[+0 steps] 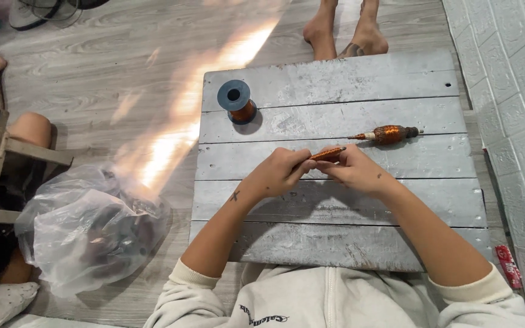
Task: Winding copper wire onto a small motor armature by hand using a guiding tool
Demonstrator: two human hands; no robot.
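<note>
Both my hands meet over the middle of a grey plank table [335, 237]. My left hand [277, 172] and my right hand [353, 170] together pinch a thin rod wound with copper wire [328, 153], which sticks up between the fingers. Just beyond my right hand lies a second spindle with a thick copper winding [389, 133], resting on the planks. A spool of copper wire with a dark blue-grey flange [236, 101] stands upright at the table's far left.
Another person's bare feet [344, 33] stand past the far edge. A clear plastic bag holding dark parts [89, 228] lies on the wooden floor at left, beside a seated person's leg [28, 129]. A white brick-pattern wall [518, 91] runs along the right; a red packet [508, 265] lies at its foot.
</note>
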